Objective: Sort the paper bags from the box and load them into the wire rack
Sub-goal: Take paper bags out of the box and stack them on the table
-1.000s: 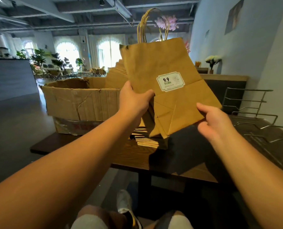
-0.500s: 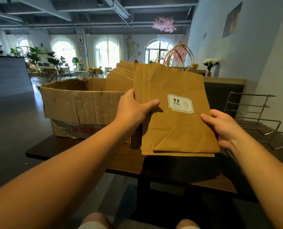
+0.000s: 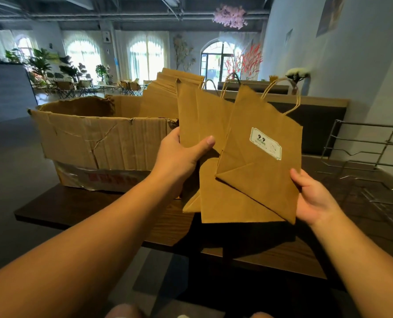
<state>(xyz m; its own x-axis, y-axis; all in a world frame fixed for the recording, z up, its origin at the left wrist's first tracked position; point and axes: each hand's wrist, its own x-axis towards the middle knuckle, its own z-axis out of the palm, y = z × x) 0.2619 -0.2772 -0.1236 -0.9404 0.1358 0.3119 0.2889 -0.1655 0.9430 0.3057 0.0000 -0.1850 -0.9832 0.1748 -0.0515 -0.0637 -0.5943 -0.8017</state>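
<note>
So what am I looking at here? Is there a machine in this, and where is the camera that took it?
There is no machine: a person is working with bare hands, and the camera sits on their head, looking forward and down, so both arms reach in from below. The left hand grips a few flat brown paper bags, thumb across the front. The right hand holds the lower corner of one tilted bag with a 9.9 sticker, pulled apart from the rest. On the dark wooden table stands a torn cardboard box with more bags sticking up from it. At the right stands a wire rack; no bags show in the part in view.
</note>
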